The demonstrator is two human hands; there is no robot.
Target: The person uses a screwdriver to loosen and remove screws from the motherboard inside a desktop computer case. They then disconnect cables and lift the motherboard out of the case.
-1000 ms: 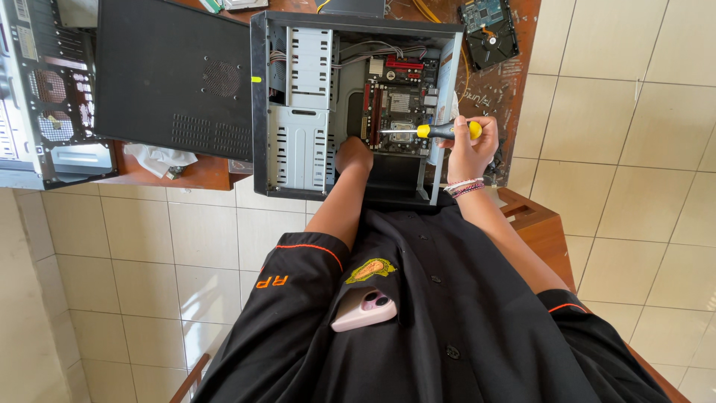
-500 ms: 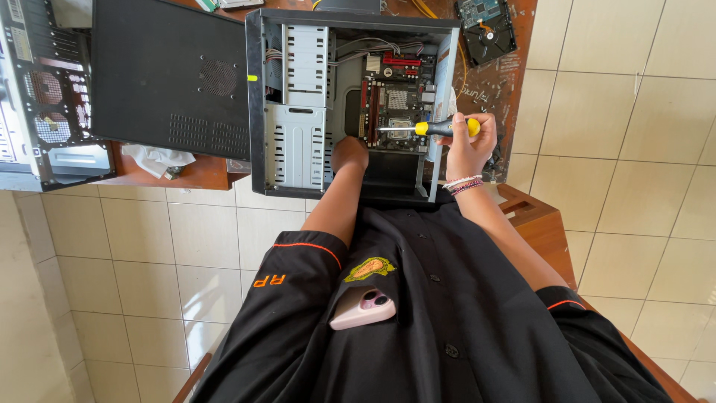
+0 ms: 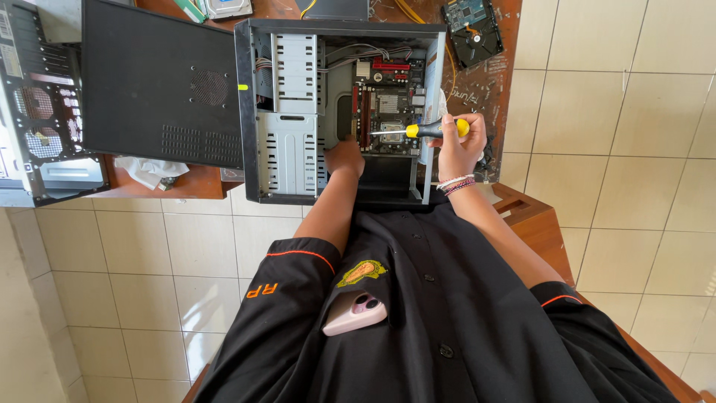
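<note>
An open black computer case (image 3: 253, 112) lies on its side on a wooden table, showing its motherboard (image 3: 388, 112) and grey drive cage (image 3: 292, 112). My right hand (image 3: 459, 145) grips a screwdriver with a yellow and black handle (image 3: 436, 128). Its shaft points left, with the tip over the motherboard. My left hand (image 3: 344, 157) reaches into the case beside the drive cage and rests on the case floor just below the board. Its fingers are curled under and hidden.
The removed black side panel (image 3: 160, 82) lies left of the case, and a second open case (image 3: 37, 112) sits at the far left. A bare hard drive (image 3: 471, 26) lies at the top right. A crumpled white cloth (image 3: 153, 170) is at the table edge. The floor is tiled. A pink phone (image 3: 356, 312) sits in my shirt pocket.
Both hands hold almost the same positions. The view has drifted slightly, and the screwdriver stays over the motherboard.
</note>
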